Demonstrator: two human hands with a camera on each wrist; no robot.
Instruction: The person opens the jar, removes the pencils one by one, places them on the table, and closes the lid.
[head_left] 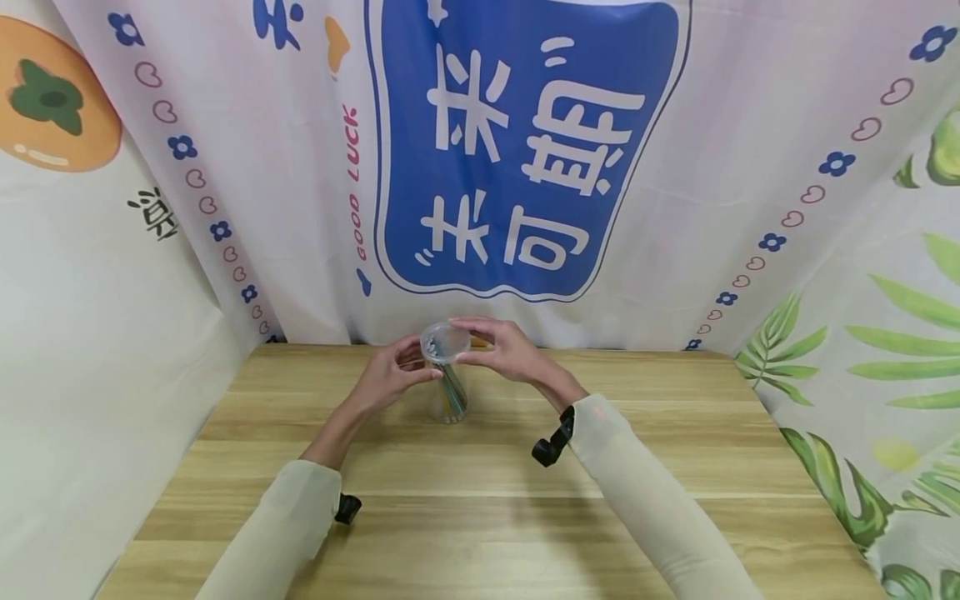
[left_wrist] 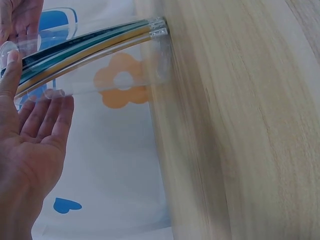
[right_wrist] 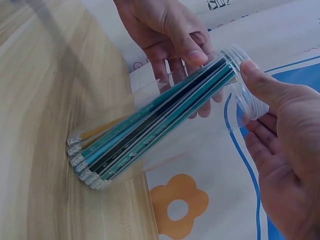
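A clear plastic jar (head_left: 442, 408) stands upright near the table's far edge. Inside it lean several pencils (right_wrist: 150, 127), teal, black and yellow, with their metal-capped ends at the bottom. My left hand (head_left: 386, 375) holds the jar's upper part from the left, thumb on the near side and fingers around behind. From the right, my right hand (head_left: 506, 350) grips the clear round lid (right_wrist: 245, 87) at its rim between thumb and fingers. The lid sits at the jar's mouth, over the pencils' upper ends.
The wooden table (head_left: 465, 533) reaches back to a printed curtain (head_left: 315, 267) close behind the jar. More printed cloth (head_left: 862, 292) hangs at the sides. Small black cameras (head_left: 551, 446) are strapped to both wrists, beside pale sleeves.
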